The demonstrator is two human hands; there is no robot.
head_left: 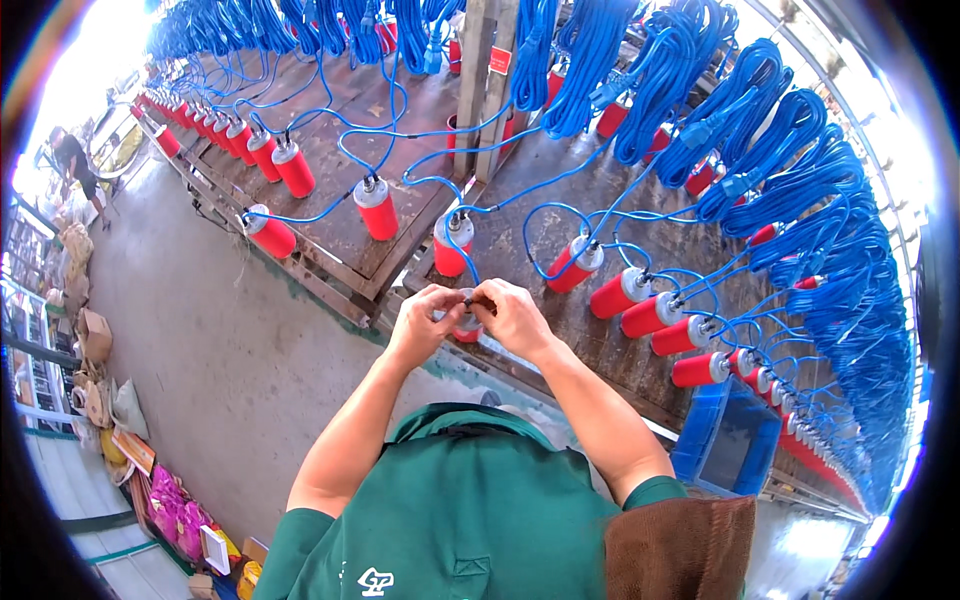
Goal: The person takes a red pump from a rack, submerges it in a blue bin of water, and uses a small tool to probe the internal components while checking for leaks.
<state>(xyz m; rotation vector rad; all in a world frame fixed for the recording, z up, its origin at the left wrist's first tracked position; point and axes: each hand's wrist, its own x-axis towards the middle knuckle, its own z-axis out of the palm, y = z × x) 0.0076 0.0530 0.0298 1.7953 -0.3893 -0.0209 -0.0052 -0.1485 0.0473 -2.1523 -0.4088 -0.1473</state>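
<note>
Red cylinder [466, 326] with a silver cap sits pinched between both hands at the near edge of the wooden bench [560, 300], just in front of the person's chest, held close so the fingers can work at its cap end where a blue cable [470, 262] comes down into it. The left hand [425, 318] closes on it from one side and the right hand [512, 316] from the other, fingertips together on a small dark part at the top; the body of the cylinder is mostly hidden, so what exactly they pinch is hard to tell. Just beyond, more red cylinders [620, 293] lie on their sides along the bench edge, each tethered by its own blue lead, probably so every unit stays reachable from the aisle. I count one in the hands, about nine clear ones in the near stretch, and a farther run to the left that shrinks past counting. A blue crate [728, 440] stands by the right elbow, one only. Farther back, coiled blue cable bundles [760, 130] hang in a long arc above the benches, well over twenty. At the far left edge, one other person [72, 160] stands in the aisle.
</note>
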